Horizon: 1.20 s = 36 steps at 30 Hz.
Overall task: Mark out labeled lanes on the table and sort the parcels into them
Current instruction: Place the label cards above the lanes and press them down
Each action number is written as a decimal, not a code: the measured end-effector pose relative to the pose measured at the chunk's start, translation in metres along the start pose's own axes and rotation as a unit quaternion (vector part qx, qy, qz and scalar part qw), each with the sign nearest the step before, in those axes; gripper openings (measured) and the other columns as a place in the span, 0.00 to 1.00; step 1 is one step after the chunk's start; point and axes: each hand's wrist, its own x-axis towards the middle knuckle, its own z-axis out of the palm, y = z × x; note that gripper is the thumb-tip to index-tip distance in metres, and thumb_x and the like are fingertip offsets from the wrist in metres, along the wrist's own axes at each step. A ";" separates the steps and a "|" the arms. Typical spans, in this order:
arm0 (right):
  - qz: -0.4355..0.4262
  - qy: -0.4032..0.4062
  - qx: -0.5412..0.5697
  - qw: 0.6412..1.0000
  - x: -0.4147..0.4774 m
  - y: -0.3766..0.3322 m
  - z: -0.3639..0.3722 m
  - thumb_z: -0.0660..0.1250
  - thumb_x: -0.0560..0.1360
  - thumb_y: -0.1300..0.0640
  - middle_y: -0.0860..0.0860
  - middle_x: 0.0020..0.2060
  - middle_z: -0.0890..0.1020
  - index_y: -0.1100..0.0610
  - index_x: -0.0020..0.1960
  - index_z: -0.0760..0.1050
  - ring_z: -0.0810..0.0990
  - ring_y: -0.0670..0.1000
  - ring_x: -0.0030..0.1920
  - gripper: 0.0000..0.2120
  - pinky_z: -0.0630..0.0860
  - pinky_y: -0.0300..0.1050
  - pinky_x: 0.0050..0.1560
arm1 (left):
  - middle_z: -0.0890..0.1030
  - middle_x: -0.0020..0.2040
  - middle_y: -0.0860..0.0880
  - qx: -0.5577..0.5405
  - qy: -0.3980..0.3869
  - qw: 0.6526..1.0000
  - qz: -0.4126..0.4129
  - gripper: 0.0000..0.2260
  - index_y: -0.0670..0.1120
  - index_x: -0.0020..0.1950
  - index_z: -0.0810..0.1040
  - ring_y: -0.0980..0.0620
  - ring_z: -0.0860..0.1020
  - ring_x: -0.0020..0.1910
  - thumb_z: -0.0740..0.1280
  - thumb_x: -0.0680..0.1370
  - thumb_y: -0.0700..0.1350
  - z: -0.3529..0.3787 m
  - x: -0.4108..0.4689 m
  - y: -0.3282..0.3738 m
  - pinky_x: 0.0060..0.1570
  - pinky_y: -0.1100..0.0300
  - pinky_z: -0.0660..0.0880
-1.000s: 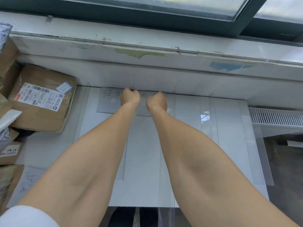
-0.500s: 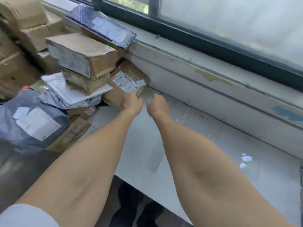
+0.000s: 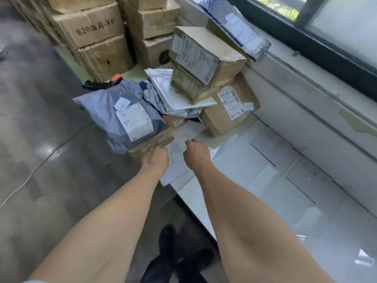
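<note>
Hovering over white paper sheet (image 3: 177, 170) at table (image 3: 285, 213) edge: R hand (image 3: 195, 154) curled, empty-looking; L hand (image 3: 156, 159) blurred, grip unclear. Parcels (image 3: 179, 94) piled just beyond: creased cardboard boxes (image 3: 212, 56), glossy grey poly bag (image 3: 110, 113).

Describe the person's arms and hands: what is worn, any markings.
The left forearm and right forearm are bare down to the left hand and right hand: no gloves, watch, bracelet or rings show, though the left hand is blurred. A sliver of pale sleeve shows on the left upper arm. No sleeve shows on the right.
</note>
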 end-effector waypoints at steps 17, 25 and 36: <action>0.105 -0.075 0.096 0.987 0.013 -0.032 0.042 0.61 0.79 0.57 0.59 0.60 0.75 0.61 0.64 0.69 0.75 0.60 0.61 0.15 0.72 0.52 0.60 | 0.76 0.66 0.38 -0.337 0.000 0.904 -0.262 0.18 0.38 0.69 0.72 0.39 0.75 0.65 0.64 0.80 0.40 0.019 0.019 -0.010 0.60 0.53 0.74; 0.182 -0.033 0.145 0.972 0.003 -0.015 -0.008 0.58 0.79 0.62 0.57 0.59 0.78 0.61 0.64 0.69 0.79 0.58 0.58 0.14 0.73 0.46 0.51 | 0.71 0.69 0.35 -0.362 0.023 0.888 -0.283 0.23 0.34 0.71 0.67 0.37 0.72 0.67 0.66 0.78 0.39 -0.020 0.019 0.029 0.61 0.50 0.72; 0.194 -0.084 0.182 0.960 -0.004 -0.002 0.020 0.59 0.79 0.61 0.57 0.62 0.76 0.61 0.65 0.68 0.76 0.58 0.62 0.15 0.74 0.50 0.61 | 0.67 0.73 0.39 -0.403 -0.069 0.859 -0.310 0.24 0.34 0.75 0.60 0.42 0.70 0.70 0.62 0.81 0.38 0.021 0.013 0.010 0.65 0.56 0.69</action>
